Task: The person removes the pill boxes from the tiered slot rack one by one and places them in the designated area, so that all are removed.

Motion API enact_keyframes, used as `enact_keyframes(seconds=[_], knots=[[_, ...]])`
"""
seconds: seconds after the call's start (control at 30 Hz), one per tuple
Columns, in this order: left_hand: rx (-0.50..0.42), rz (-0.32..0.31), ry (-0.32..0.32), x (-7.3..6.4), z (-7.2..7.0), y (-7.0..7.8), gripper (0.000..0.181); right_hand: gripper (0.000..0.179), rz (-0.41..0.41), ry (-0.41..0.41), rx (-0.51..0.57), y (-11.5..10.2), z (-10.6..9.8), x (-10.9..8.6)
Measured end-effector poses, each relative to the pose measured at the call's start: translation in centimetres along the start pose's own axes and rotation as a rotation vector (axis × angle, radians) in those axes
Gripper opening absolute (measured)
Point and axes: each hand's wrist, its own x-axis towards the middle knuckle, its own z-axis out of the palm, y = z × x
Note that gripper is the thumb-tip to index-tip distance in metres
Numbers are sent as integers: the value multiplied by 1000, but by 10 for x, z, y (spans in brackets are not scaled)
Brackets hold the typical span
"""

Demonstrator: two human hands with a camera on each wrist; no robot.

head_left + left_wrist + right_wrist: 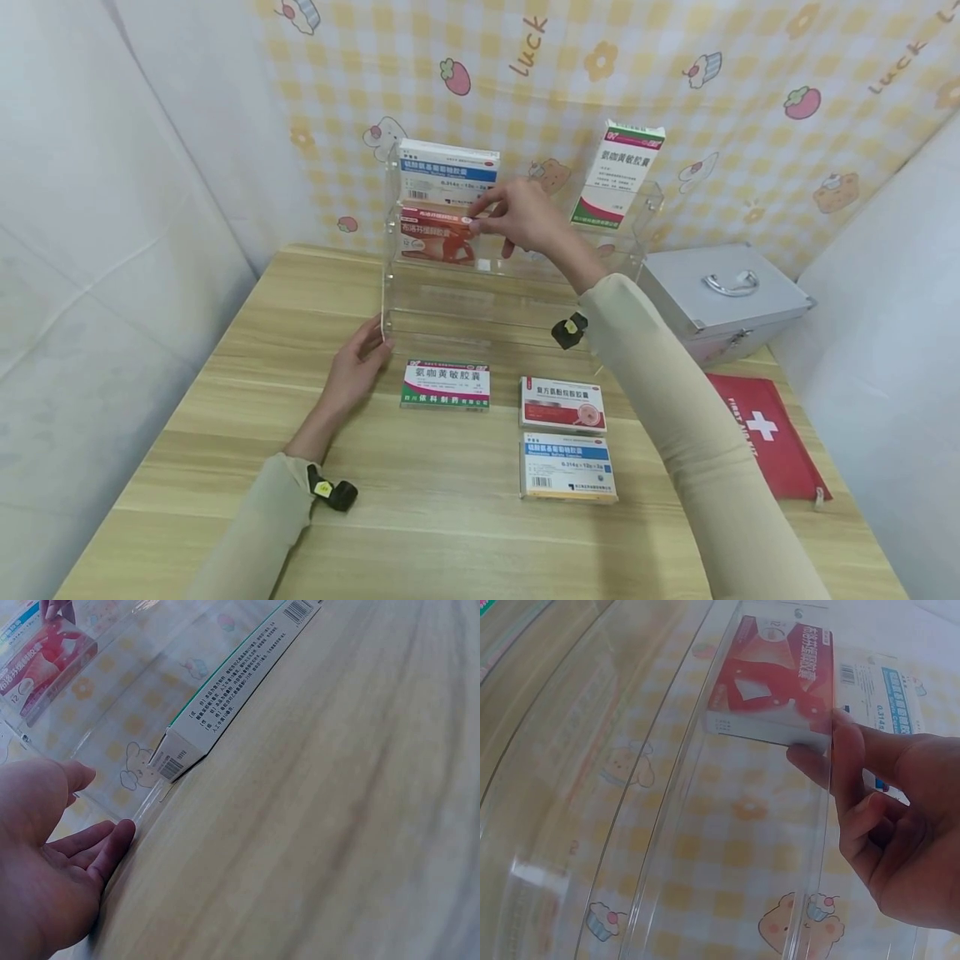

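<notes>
My right hand pinches the right end of a red medicine box, which stands on a middle tier of the clear display rack. Directly above it on the rack is a blue-and-white medicine box. In the right wrist view, the fingertips sit at the red box's lower corner. Low on the rack's left side, my left hand holds the panel's front corner between thumb and fingers. Close to it, a green-and-white medicine box lies on the table, also in the left wrist view.
A tall green-and-white box leans at the rack's upper right. On the table lie a red-and-white box and another blue-and-white box. To the right are a silver case and a red first aid pouch.
</notes>
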Motion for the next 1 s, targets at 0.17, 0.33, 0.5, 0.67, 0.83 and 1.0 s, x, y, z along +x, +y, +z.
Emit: enact_keyframes(seconds=[0.17,0.33,0.5,0.67,0.83,1.0], knots=[[-3,2,3,0,-2,0,54,20,7,-4,25,0,1,2],[1,4,5,0,-2,0,54,20,-3,-14,27,1,1,2],[-18,4,-4,0,-2,-2,54,20,-48,-26,-10,4,1,0],[-10,3,-3,0,-1,0,54,20,-68,-26,-38,8,-1,-2],[2,6,-3,-1,-1,2,54,22,-53,-22,-43,8,-4,-3],[17,4,8,-2,-1,2,54,20,-86,6,-51,11,-3,-6]])
